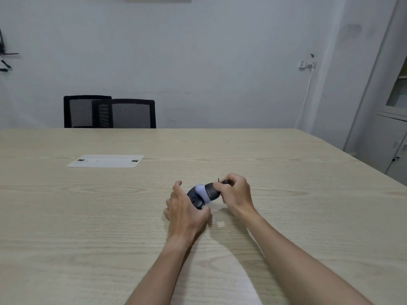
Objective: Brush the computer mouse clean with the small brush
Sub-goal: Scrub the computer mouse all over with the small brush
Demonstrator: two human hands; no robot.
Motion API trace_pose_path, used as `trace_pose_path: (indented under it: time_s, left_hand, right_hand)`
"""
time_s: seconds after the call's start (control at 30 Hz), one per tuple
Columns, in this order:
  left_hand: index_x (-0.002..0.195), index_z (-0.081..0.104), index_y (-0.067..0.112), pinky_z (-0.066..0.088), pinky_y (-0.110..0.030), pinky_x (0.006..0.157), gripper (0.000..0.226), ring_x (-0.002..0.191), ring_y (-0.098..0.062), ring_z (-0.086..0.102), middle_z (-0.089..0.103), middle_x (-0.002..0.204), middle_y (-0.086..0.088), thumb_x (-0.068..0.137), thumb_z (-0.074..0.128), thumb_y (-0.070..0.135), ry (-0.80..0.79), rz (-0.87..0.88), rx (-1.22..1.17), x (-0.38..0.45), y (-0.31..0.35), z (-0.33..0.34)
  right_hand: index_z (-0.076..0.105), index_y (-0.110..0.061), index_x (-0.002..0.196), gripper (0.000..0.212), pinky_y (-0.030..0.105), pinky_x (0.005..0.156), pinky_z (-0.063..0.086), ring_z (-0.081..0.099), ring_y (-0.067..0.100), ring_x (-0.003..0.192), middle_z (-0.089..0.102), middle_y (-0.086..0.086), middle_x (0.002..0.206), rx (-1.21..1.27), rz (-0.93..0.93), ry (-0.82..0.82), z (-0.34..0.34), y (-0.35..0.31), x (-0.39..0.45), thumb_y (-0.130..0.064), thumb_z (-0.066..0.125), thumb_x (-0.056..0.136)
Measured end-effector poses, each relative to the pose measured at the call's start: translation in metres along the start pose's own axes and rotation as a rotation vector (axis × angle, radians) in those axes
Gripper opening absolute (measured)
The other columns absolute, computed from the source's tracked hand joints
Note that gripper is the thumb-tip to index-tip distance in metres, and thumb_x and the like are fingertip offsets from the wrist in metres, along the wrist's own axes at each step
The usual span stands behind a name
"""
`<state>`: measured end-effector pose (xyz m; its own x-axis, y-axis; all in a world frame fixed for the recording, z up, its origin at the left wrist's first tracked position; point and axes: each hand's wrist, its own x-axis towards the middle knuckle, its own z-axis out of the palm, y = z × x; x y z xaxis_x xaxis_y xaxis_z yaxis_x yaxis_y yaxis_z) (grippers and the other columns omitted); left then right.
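Mouse [202, 193] sits over the wooden table [88, 216], nearer me than its white plate [105, 161], my left hand [187, 211] gripping it, my right hand [236, 193] pinching the brush [225, 182].

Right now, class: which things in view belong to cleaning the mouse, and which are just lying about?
Belong to the job:
mouse, held by the left hand
small brush, pinched in the right hand

Just lying about:
white plate in the table
two chairs
wall cable
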<state>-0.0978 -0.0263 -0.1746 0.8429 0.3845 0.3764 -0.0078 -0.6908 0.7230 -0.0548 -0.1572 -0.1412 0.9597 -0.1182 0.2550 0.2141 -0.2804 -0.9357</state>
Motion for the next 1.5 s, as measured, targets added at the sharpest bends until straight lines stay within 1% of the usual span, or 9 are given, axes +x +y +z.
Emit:
trace_pose_path:
  time_s: [0.13,0.37,0.57,0.67,0.8,1.03,1.17,1.4,1.5]
  left_hand:
    - [0.140,0.020,0.014,0.033,-0.042,0.087,0.090,0.114,-0.030,0.045,0.051,0.124,-0.007,0.067,0.068,0.034,-0.002,0.026,0.023,-0.001,-0.001,0.001]
    - [0.139,0.019,0.016,0.030,-0.041,0.089,0.089,0.114,-0.028,0.044,0.051,0.122,-0.004,0.066,0.067,0.032,-0.014,0.014,0.012,-0.002,0.000,0.000]
    - [0.139,0.021,0.016,0.032,-0.043,0.090,0.089,0.114,-0.029,0.044,0.052,0.121,-0.005,0.065,0.067,0.032,-0.013,0.009,0.025,-0.002,0.000,0.001]
    - [0.139,0.021,0.016,0.031,-0.042,0.091,0.087,0.115,-0.029,0.043,0.053,0.120,-0.006,0.065,0.066,0.032,-0.021,-0.012,0.026,-0.001,0.001,0.000]
    - [0.134,0.029,0.018,0.033,-0.042,0.092,0.079,0.113,-0.027,0.041,0.050,0.118,-0.005,0.065,0.063,0.034,-0.026,-0.006,0.087,-0.001,0.001,0.001]
    - [0.123,0.044,0.017,0.034,-0.038,0.088,0.058,0.107,-0.024,0.041,0.043,0.112,-0.002,0.075,0.061,0.046,-0.004,0.046,0.182,0.002,-0.004,0.007]
    - [0.119,0.048,0.021,0.027,-0.034,0.089,0.043,0.105,-0.022,0.036,0.038,0.109,-0.001,0.078,0.055,0.033,-0.036,0.078,0.180,0.001,-0.005,0.006]
    - [0.119,0.052,0.028,0.017,-0.043,0.106,0.054,0.128,-0.023,0.019,0.031,0.135,-0.007,0.071,0.044,0.007,-0.045,0.069,0.125,-0.001,-0.002,0.002]
    - [0.126,0.050,0.027,0.021,-0.042,0.104,0.058,0.121,-0.024,0.025,0.034,0.132,-0.006,0.073,0.043,0.005,-0.048,0.053,0.134,0.000,-0.005,0.002]
  right_hand:
    - [0.060,-0.019,0.060,0.019,0.032,0.062,0.039,0.049,0.019,0.059,0.055,-0.007,0.056,0.022,0.071,-0.105,0.000,0.006,0.000,-0.017,0.071,0.075]
    - [0.064,-0.006,0.080,0.010,0.026,0.060,0.040,0.054,0.017,0.067,0.060,-0.001,0.073,-0.041,0.022,0.104,-0.007,0.007,0.006,-0.013,0.066,0.087]
    - [0.067,-0.010,0.072,0.012,0.025,0.058,0.038,0.049,0.013,0.059,0.058,-0.005,0.063,-0.064,0.031,-0.054,-0.004,0.007,0.001,-0.013,0.068,0.083]
    - [0.068,-0.007,0.083,0.008,0.019,0.057,0.037,0.051,0.011,0.066,0.059,-0.005,0.071,-0.147,-0.009,0.022,-0.002,0.007,0.003,-0.014,0.068,0.088]
    - [0.065,-0.001,0.084,0.012,0.016,0.055,0.035,0.048,0.011,0.064,0.058,-0.001,0.072,-0.139,-0.039,0.087,-0.002,0.002,0.003,-0.013,0.066,0.088]
    - [0.067,-0.006,0.082,0.013,0.022,0.057,0.038,0.049,0.012,0.065,0.059,-0.002,0.072,-0.146,-0.028,-0.034,0.001,0.001,0.000,-0.017,0.068,0.088]
    - [0.066,-0.006,0.087,0.011,0.017,0.058,0.036,0.050,0.007,0.067,0.060,-0.002,0.077,-0.192,-0.079,0.069,-0.002,-0.002,0.005,-0.016,0.066,0.091]
    - [0.068,-0.003,0.078,0.014,0.026,0.059,0.040,0.050,0.016,0.061,0.056,0.000,0.063,-0.002,0.016,0.027,0.002,0.000,0.000,-0.015,0.068,0.085]
    - [0.067,-0.003,0.079,0.013,0.015,0.054,0.038,0.050,0.013,0.063,0.057,-0.001,0.068,-0.111,-0.004,0.054,0.004,0.004,0.000,-0.014,0.068,0.087]
